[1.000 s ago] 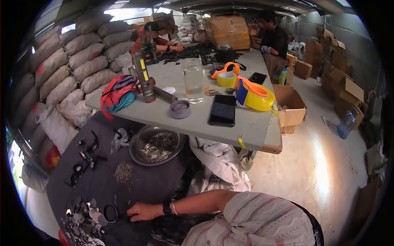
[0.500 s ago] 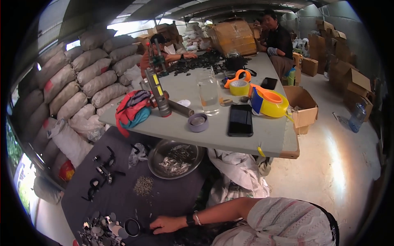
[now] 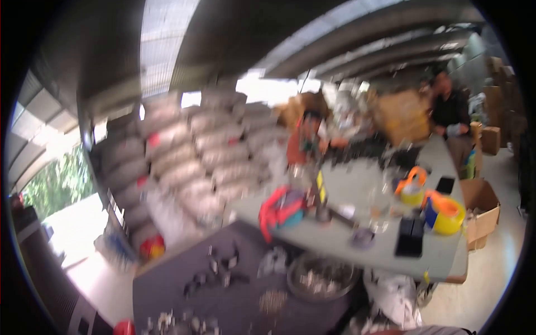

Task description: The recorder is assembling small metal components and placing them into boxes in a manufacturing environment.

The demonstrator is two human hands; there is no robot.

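Neither of my hands shows; only a sliver of my sleeve [image 3: 432, 330] is visible at the bottom edge. Motion smears the picture. On the dark cloth-covered table [image 3: 162, 293] stands a round metal bowl [image 3: 294, 283] holding small shiny metal pieces. A pile of small metal pieces [image 3: 272, 301] lies left of it, near a clear plastic bag [image 3: 273, 262]. Farther left are several black parts [image 3: 215, 273]. A heap of flat grey discs [image 3: 178, 324] is cut off by the lower edge.
A grey table [image 3: 335, 234] beyond carries a black phone [image 3: 409, 237], tape rolls [image 3: 445, 215], a red and teal cloth bundle [image 3: 279, 212] and dark parts [image 3: 363, 149]. Two people [image 3: 451, 111] [image 3: 301, 146] are at its far end. Stacked sacks [image 3: 195, 162] line the left.
The view has swung left and up, so the scene sits farther right and lower. My right hand, earlier beside the disc heap and a black ring, has left the picture.
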